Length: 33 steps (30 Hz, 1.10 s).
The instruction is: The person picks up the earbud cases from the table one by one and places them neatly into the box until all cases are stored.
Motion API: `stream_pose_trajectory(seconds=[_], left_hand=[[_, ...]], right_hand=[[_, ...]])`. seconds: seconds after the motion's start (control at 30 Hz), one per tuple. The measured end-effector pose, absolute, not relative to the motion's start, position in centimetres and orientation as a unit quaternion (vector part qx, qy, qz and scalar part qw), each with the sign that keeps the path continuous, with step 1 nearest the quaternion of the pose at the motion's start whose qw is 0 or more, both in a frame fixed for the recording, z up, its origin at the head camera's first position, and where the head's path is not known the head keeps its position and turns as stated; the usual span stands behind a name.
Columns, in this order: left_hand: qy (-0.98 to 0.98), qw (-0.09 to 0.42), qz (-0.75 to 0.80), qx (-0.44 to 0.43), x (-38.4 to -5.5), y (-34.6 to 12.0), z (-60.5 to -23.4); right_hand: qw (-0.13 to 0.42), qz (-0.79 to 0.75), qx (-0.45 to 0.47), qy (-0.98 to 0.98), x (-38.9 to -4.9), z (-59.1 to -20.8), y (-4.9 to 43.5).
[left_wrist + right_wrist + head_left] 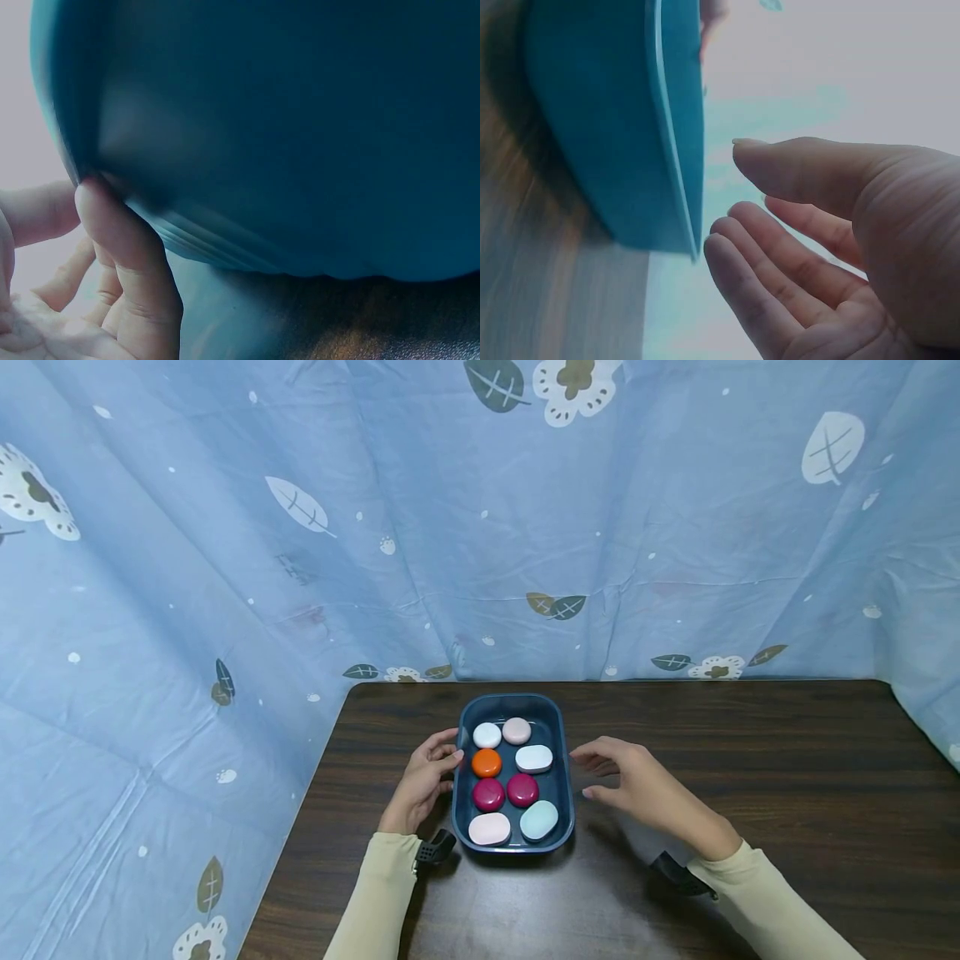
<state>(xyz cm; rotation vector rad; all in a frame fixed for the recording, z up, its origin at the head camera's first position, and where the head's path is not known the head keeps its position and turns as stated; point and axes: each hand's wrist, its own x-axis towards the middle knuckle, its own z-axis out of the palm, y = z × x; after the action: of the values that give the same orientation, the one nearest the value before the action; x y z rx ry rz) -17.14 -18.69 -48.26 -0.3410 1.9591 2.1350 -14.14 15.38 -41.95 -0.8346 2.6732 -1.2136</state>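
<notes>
A dark blue rectangular tray with rounded corners holds several smooth, glossy, pebble-like pieces. At its far end are a white round piece and a pale pink one. Nearer are an orange piece, a white oblong and two magenta rounds. A pale pink oblong and a mint oval lie at the near end. My left hand grips the tray's left side, thumb at the rim. Off the right side, my right hand hovers with thumb and fingers apart, holding nothing.
The dark wood-grain table stretches out to the right of the tray. Behind it and on the left hangs a blue curtain printed with leaves and flowers. A black band sits on the right wrist.
</notes>
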Motion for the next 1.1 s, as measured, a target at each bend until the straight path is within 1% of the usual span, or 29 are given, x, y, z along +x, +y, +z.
stream_pose_trajectory(seconds=[0.17, 0.43, 0.77, 1.1], left_hand=[[0.666, 0.113, 0.728, -0.117, -17.1, -18.7, -48.1], [0.666, 0.108, 0.729, -0.118, -17.0, -18.7, -47.9], [0.668, 0.109, 0.726, -0.122, -17.0, -18.6, -47.8], [0.670, 0.111, 0.725, -0.119, -17.0, -18.7, -48.2]], right_hand=[[0.014, -0.388, -0.253, 0.886, -14.2, -42.5, 17.3], [-0.014, -0.376, -0.228, 0.898, -14.4, -43.4, 20.5], [-0.036, -0.362, -0.176, 0.915, -14.2, -44.7, 23.9], [-0.064, -0.337, -0.149, 0.928, -13.7, -46.1, 26.8]])
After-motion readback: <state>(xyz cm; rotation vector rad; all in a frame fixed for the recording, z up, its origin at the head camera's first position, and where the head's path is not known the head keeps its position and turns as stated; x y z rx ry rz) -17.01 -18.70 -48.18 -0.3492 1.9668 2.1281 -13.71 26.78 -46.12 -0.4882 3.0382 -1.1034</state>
